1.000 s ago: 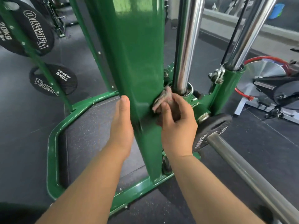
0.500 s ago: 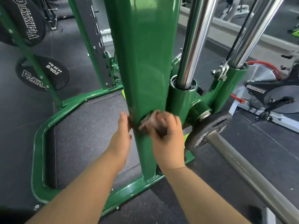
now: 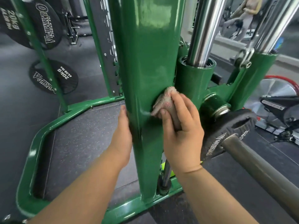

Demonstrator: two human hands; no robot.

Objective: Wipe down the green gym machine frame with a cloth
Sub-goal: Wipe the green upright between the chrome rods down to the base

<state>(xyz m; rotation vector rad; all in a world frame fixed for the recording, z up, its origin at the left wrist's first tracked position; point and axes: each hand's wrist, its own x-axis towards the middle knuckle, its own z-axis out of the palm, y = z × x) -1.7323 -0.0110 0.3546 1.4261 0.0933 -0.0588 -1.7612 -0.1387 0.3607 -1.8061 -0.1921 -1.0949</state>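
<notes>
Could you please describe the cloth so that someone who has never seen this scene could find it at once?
Find the broad green upright post in the middle. On its right face, the right hand presses a small bunched cloth. It is pale pinkish-beige and soft, unlike the glossy green and chrome metal around it.

The floor (image 3: 19, 110) is dark rubber matting, speckled in the panel enclosed by the machine's base. Directly on it sits the green base rail (image 3: 40, 139) of the frame, a tube bent around that speckled panel, with the wide green upright (image 3: 145, 78) rising from its near run. At the right, an exercise bike (image 3: 278, 102) stands on the same floor, its pale support bar lying flat against the matting.
</notes>
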